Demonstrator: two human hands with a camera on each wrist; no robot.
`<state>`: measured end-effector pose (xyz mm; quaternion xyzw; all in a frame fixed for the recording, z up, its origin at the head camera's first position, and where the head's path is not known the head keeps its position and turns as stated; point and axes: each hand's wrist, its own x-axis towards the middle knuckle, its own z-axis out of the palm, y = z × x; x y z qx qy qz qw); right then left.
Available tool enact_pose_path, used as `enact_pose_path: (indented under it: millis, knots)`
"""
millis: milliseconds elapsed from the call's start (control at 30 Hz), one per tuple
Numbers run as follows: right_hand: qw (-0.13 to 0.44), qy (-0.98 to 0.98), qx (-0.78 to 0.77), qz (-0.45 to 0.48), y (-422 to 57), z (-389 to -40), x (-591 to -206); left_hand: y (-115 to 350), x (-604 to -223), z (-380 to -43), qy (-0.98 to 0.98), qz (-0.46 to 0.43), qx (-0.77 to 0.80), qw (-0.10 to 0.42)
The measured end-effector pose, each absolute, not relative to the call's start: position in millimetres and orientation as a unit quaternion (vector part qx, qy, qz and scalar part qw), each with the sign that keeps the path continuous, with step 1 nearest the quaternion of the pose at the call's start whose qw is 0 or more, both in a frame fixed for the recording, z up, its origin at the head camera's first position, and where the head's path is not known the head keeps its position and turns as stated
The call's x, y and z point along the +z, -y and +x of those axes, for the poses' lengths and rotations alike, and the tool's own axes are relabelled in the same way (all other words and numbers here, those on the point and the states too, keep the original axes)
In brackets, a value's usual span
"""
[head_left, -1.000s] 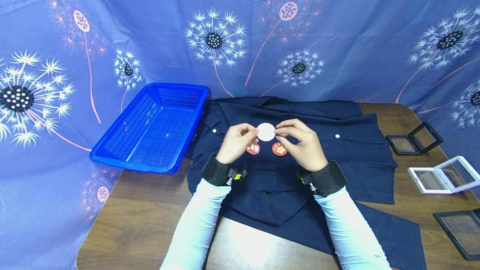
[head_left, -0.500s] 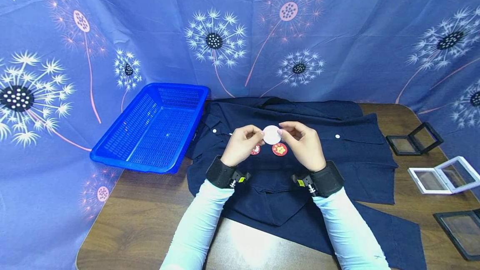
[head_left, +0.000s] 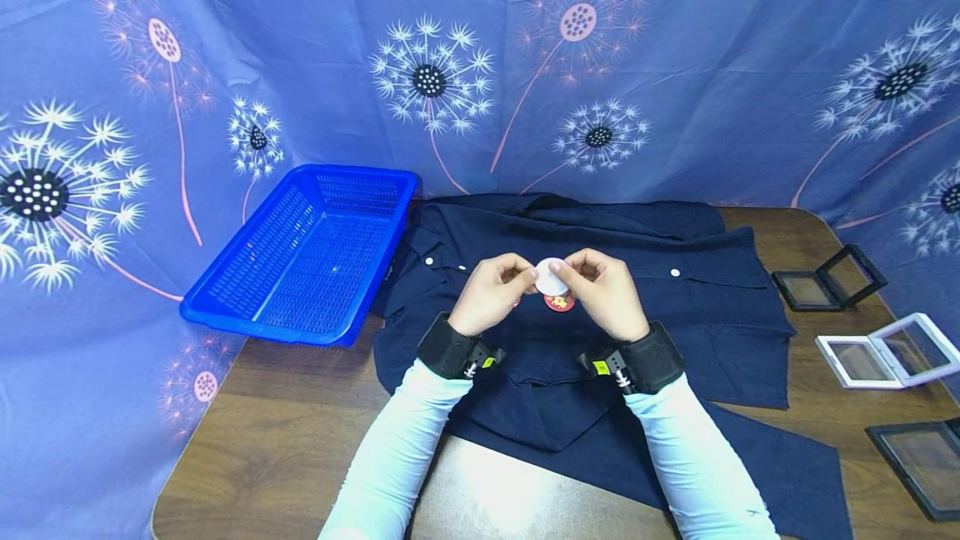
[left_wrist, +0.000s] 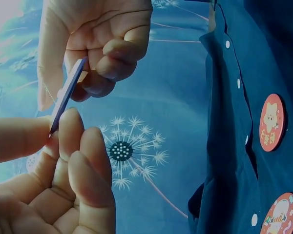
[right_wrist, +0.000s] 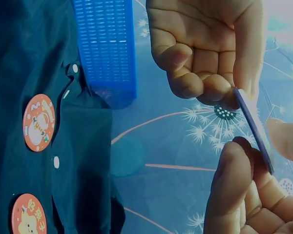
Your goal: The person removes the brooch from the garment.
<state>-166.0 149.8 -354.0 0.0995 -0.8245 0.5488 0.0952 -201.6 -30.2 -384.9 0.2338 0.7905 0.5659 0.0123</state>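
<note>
Between my hands is a round badge [head_left: 551, 277], its white back facing up in the head view. My left hand [head_left: 491, 294] pinches its left edge between thumb and fingertips. My right hand [head_left: 609, 294] holds the right side, thumb over the white face and fingers behind. Edge-on in the left wrist view, the badge [left_wrist: 67, 97] shows a thin line, apparently a pin, near the right thumb. Below lies a navy shirt [head_left: 540, 348] bearing two red badges: a star one [left_wrist: 272, 123] and one with a white figure [right_wrist: 38, 123]. Both are partly hidden in the head view.
A blue plastic basket [head_left: 197, 309] stands to the left of the shirt. At right on the wooden table [head_left: 247, 440] are black frame cases [head_left: 806, 290] and a white one [head_left: 843, 380], opened out. A dandelion-print cloth [head_left: 315, 48] hangs behind.
Both hands have brought the badge slightly right and towards me, now partly over the star badge. The right thumb has shifted onto its white face, and the hands are closer together.
</note>
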Motion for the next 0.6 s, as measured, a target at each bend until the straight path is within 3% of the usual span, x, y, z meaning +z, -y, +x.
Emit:
enact_pose_path:
  millis: [333,600]
  knots:
    - [0.086,0.83,0.542,0.099,-160.9,-183.8,-384.2,29.7,-383.5,-200.6,-0.797,0.238,0.556,0.013]
    - [0.072,0.82,0.554,0.125,-162.1,-183.9,-384.6,32.3,-382.9,-200.7,-0.792,0.241,0.56,0.009]
